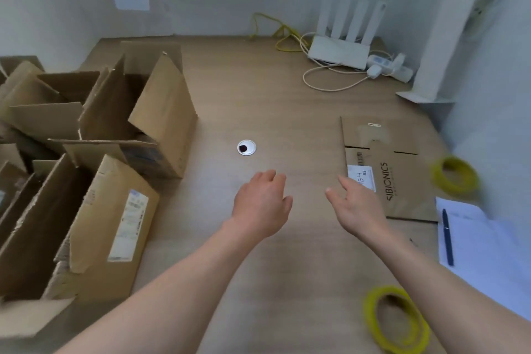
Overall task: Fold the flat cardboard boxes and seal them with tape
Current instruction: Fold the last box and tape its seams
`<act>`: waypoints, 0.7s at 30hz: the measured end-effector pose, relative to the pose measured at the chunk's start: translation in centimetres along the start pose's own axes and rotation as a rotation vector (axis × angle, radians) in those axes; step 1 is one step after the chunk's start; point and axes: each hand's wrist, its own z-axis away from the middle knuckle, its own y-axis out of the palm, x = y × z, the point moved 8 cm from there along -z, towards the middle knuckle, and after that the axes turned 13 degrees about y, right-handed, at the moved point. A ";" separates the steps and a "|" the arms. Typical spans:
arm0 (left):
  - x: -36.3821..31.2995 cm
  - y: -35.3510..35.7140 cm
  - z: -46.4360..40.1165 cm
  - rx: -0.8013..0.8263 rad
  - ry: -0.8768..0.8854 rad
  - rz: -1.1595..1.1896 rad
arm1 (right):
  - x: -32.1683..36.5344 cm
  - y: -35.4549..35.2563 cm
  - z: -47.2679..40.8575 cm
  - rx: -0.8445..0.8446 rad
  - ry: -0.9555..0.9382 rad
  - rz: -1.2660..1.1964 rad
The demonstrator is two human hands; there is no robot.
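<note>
I am holding both hands out over the wooden desk (287, 89), and neither is gripping anything. My left hand (263, 204) is hovering palm down with its fingers loosely bent, holding nothing. My right hand (357, 207) is reaching forward with fingers straight and relaxed, thumb spread toward the left hand; its fingertips are lying over the near left corner of the flat cardboard box (385, 169), though I cannot tell whether they are touching it.

That flat box is lying just ahead and to the right of my right hand, printed with "SIBIONICS" and carrying a white label right by my fingertips. A yellow tape roll (455, 174) is sitting further right of it, beyond the box's right edge, and a second yellow tape roll (398, 322) is lying near my right forearm, closer to me. A sheet of paper (482, 244) with a blue pen (448, 236) on it is resting to the right of my right wrist.

Well to the left of my left hand, several opened cardboard boxes (109, 129) are standing with flaps up. Straight ahead of my left hand a round cable grommet (246, 147) is set in the desk. Far ahead of my right hand a white router (342, 49) is sitting beside a power strip (390, 66) and loose cables.
</note>
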 end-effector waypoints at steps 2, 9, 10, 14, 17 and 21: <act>-2.0 1.8 -2.3 0.025 -0.011 0.025 | -2.9 -1.3 -2.5 0.009 0.045 -0.033; -7.6 10.0 -9.6 0.143 -0.133 0.199 | -13.7 -7.4 -11.6 -0.037 0.155 -0.046; -8.1 11.1 -10.4 0.148 -0.167 0.234 | -15.1 -7.7 -12.6 -0.033 0.175 0.009; -9.3 14.3 -11.9 0.138 -0.346 0.425 | -18.9 -7.5 -15.1 0.032 0.201 0.093; -10.1 15.2 -13.0 0.112 -0.373 0.493 | -20.1 -7.4 -15.9 0.047 0.237 0.088; -10.4 15.4 -13.7 0.077 -0.452 0.584 | -19.1 -7.6 -16.3 0.042 0.241 -0.030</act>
